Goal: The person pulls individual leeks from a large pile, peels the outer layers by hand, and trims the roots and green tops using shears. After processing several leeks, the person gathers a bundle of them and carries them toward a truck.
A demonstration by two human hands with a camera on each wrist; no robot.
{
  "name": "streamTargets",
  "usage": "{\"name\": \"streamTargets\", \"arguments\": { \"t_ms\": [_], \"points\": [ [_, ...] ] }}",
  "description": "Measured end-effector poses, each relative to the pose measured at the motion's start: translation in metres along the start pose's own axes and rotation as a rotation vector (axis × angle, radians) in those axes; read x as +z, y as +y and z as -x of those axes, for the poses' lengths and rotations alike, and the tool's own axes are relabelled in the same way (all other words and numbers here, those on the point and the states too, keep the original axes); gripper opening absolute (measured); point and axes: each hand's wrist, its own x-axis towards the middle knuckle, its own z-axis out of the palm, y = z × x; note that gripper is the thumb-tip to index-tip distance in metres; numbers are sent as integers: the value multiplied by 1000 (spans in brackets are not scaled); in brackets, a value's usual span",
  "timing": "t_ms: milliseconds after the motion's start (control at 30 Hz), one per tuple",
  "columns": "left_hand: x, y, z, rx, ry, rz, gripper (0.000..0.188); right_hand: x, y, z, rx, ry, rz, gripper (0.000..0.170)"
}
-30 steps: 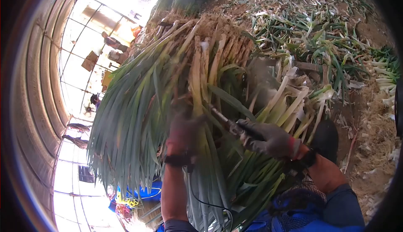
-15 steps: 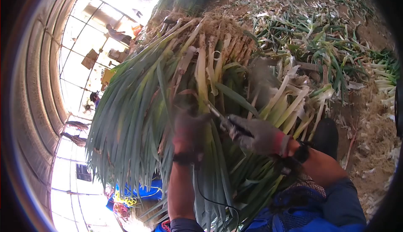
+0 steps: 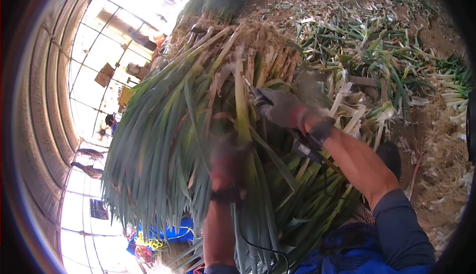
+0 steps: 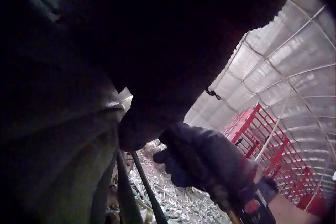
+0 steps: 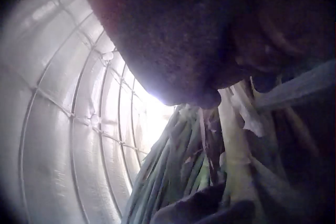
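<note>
A large heap of long green onions [image 3: 148, 140] spreads before me, roots away and leaves toward me. My gloved left hand [image 3: 230, 160], blurred in the head view, grips one green onion [image 3: 241, 108] around its leafy part. In the right wrist view, fingers of the left glove [image 5: 194, 208] lie across its pale stalk [image 5: 236, 153]. My gloved right hand [image 3: 282, 108] holds a thin metal-tipped tool [image 3: 246, 82] by its dark handle, fingers curled around it. That tip is close beside the upper stalk, near the roots. Dark glove fabric fills much of both wrist views.
Cut leaves and trimmings [image 3: 367, 41] litter the soil at the back right. Pale stalks [image 3: 354, 113] lie right of the heap. A curved greenhouse wall [image 3: 42, 115] rises at left. The left wrist view shows a red metal rack [image 4: 262, 140].
My right hand has moved up along the stalk toward the roots with the tool. My left hand has shifted slightly right and down, still gripping the green onion.
</note>
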Motion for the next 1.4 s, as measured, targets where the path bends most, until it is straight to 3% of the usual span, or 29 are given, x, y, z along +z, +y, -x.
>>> {"name": "streamTargets", "arguments": {
  "t_ms": [200, 333, 400, 467, 533, 633, 733, 867, 1067, 1300, 1400],
  "points": [
    [-2, 12, 11, 5, -29, -71, 61, 2, -4, -47, 48, 91, -85, 52],
    [-5, 26, 14, 10, -51, -110, 64, -3, -4, -51, 88, 77, 93, 49],
    [-3, 22, 10, 17, -67, -16, 64, 1, 4, -53, 78, 164, 50, 48],
    [-1, 17, 6, 1, -114, 127, 61, -3, 11, -47, 56, 88, 60, 51],
    [-3, 17, 2, -32, -191, 322, 57, -11, 11, -35, 23, 35, 35, 51],
    [-11, 14, 0, -75, -263, 373, 47, -19, 15, -3, -23, -20, -35, 48],
    [-8, -1, 1, -12, -215, 391, 41, -13, 26, 46, -59, -56, -48, 49],
    [-9, 7, 16, -76, -267, 488, 39, -11, 25, 119, -135, -104, -137, 50],
    [-8, 16, 26, -88, -232, 539, 34, -37, -7, 212, 29, -342, -354, 63],
    [-2, 14, 22, -72, -185, 591, 33, -33, 10, 225, -130, -207, -224, 64],
    [3, 5, 17, -106, -159, 485, 35, -40, -8, 216, -18, -294, -213, 66]
  ]
}}
